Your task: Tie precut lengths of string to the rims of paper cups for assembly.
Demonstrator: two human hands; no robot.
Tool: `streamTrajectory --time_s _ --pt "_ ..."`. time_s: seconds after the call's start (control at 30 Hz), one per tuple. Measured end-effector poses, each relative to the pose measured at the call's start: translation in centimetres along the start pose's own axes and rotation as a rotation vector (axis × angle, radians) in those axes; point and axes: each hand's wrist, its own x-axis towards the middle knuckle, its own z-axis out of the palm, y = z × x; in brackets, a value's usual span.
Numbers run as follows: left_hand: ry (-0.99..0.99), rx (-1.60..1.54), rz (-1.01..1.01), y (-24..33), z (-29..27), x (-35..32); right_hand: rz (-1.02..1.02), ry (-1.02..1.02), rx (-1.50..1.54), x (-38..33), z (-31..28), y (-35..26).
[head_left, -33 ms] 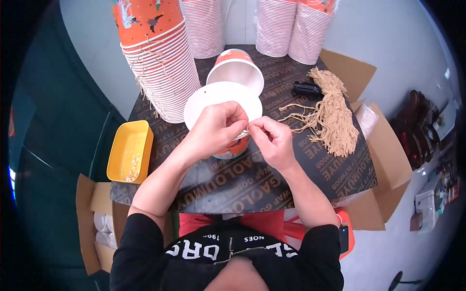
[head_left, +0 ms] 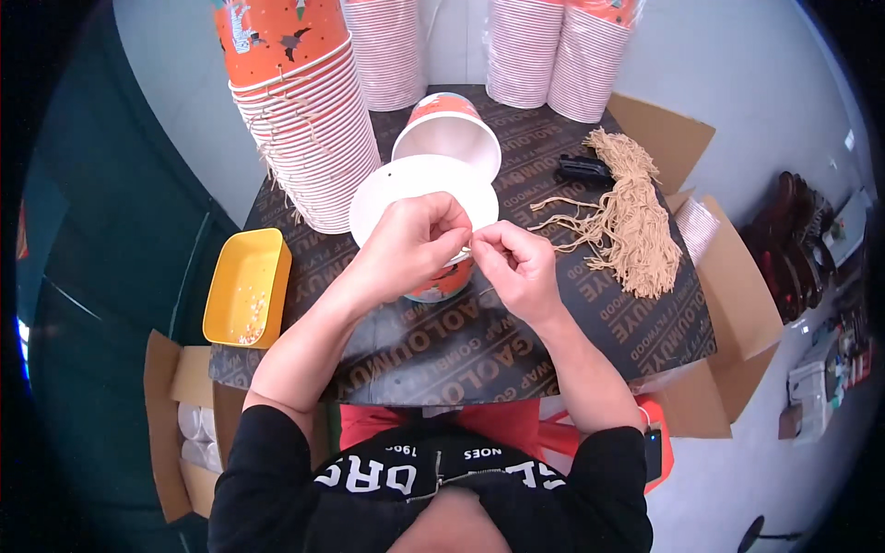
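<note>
Directly in front of me stands an orange paper bucket (head_left: 442,284) with a white inside (head_left: 415,180), its mouth tilted up toward me. At its near rim, my left hand (head_left: 415,244) and my right hand (head_left: 521,269) meet, fingertips nearly touching. Both hands are closed in a pinch on a thin tan string (head_left: 488,291), whose loose tail shows below the right fingers. Most of the string is hidden by the fingers. Behind this bucket another orange-and-white bucket (head_left: 447,140) lies on its side.
At left rises a tall bucket stack (head_left: 313,138) with strings dangling; a yellow tray (head_left: 218,300) holds small bits. More stacks (head_left: 525,55) stand at the back. A tan string bundle (head_left: 636,226) and a black object (head_left: 584,169) lie right, beside open cartons (head_left: 737,304).
</note>
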Motion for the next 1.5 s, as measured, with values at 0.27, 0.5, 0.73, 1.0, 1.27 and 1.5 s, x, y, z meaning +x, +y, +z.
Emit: streamTrajectory --time_s 0.27,0.5,0.73,1.0,1.27,1.5 --pt "0.053 0.041 0.085 -0.4 0.3 0.1 0.199 -0.004 0.245 0.1 -0.6 0.0" --pt "-0.010 0.091 0.095 -0.5 -0.1 -0.1 0.306 0.003 0.394 0.2 -0.6 0.0" --pt "-0.050 0.146 0.022 0.4 -0.2 -0.3 0.258 -0.004 0.275 0.2 -0.4 -0.2" --pt "-0.063 0.199 0.078 0.5 -0.5 -0.5 0.096 0.282 0.221 0.9 -1.8 0.8" --pt "-0.151 0.239 0.055 0.3 -0.9 -0.6 0.083 0.480 0.125 1.5 -2.5 0.7" --pt "-0.192 0.221 0.152 0.6 -1.7 -1.2 0.151 0.755 -0.156 3.5 -6.5 1.8"
